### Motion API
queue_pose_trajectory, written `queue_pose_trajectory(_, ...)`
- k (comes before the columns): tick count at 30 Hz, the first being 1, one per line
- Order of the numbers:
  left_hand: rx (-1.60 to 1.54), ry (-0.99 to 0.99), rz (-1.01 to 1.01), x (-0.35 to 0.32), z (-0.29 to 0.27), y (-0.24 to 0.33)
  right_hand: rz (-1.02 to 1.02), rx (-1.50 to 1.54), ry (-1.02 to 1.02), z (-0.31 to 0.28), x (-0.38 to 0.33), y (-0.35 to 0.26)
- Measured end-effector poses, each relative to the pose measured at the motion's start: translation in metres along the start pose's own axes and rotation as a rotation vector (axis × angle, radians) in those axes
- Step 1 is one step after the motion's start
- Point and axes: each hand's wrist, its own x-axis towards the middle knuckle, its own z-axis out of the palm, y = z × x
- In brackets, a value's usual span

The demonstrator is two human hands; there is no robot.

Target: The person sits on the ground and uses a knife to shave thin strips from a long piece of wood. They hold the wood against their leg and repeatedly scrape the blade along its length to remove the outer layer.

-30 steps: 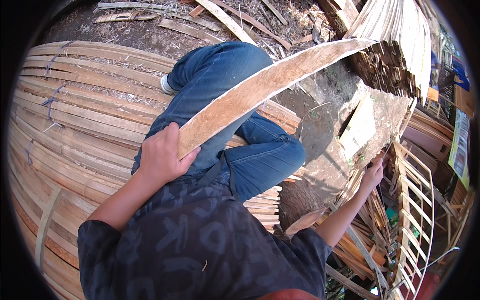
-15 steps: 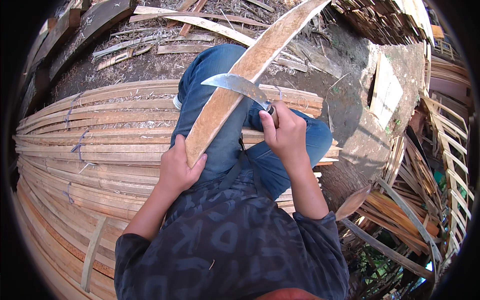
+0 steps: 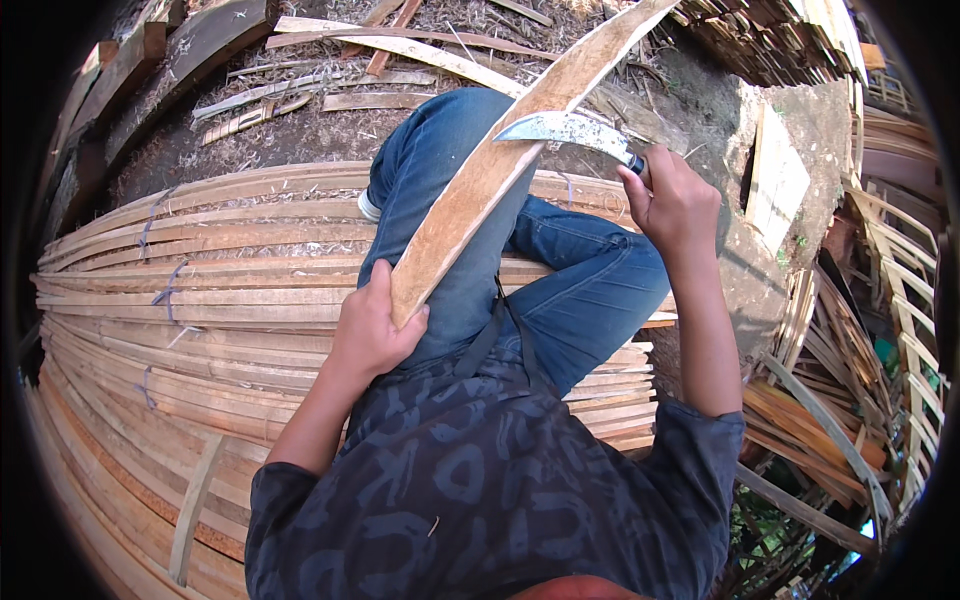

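Note:
My left hand (image 3: 378,328) is closed round the near end of a long, flat wooden board (image 3: 470,205). The board has a brown face with pale edges and slants away to the upper right across my raised knee. My right hand (image 3: 676,205) grips the dark handle of a curved knife (image 3: 570,130), which has a broad, sickle-like metal blade. The blade lies across the board's right edge, with its tip over the brown face. Whether the blade touches the wood I cannot tell. My fingers hide most of the handle.
Tied bundles of wooden strips (image 3: 230,275) spread to the left and under my legs (image 3: 590,270). Loose slats and shavings (image 3: 390,45) litter the ground ahead. A pale stump (image 3: 800,150) stands at the right, near a stack of thin wood (image 3: 770,45) and heaped offcuts (image 3: 815,430).
My right hand has moved the knife up and to the right, further along the board. The left hand keeps its grip on the near end.

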Motion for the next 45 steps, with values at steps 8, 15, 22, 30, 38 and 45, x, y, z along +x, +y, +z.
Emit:
queue_pose_trajectory(8,-0.003,-0.041,-0.023,-0.005,-0.009,-0.007,0.898,-0.146,0.099,-0.045,-0.038,0.21)
queue_pose_trajectory(15,0.063,0.014,-0.015,-0.006,0.001,-0.009,0.858,0.512,0.066,0.044,-0.117,0.039)
queue_pose_trajectory(22,0.174,0.084,-0.053,-0.007,0.003,-0.006,0.573,0.825,0.094,0.047,-0.068,-0.077)
queue_pose_trajectory(30,0.224,0.18,0.031,-0.008,0.013,-0.014,0.136,0.298,-0.138,0.004,-0.024,-0.045)
queue_pose_trajectory(38,0.181,0.186,0.017,-0.011,0.014,-0.014,0.267,-0.097,-0.16,-0.013,0.023,0.021)
queue_pose_trajectory(45,0.132,0.154,0.017,-0.006,0.006,-0.015,0.758,-0.167,0.174,-0.067,-0.039,0.211)
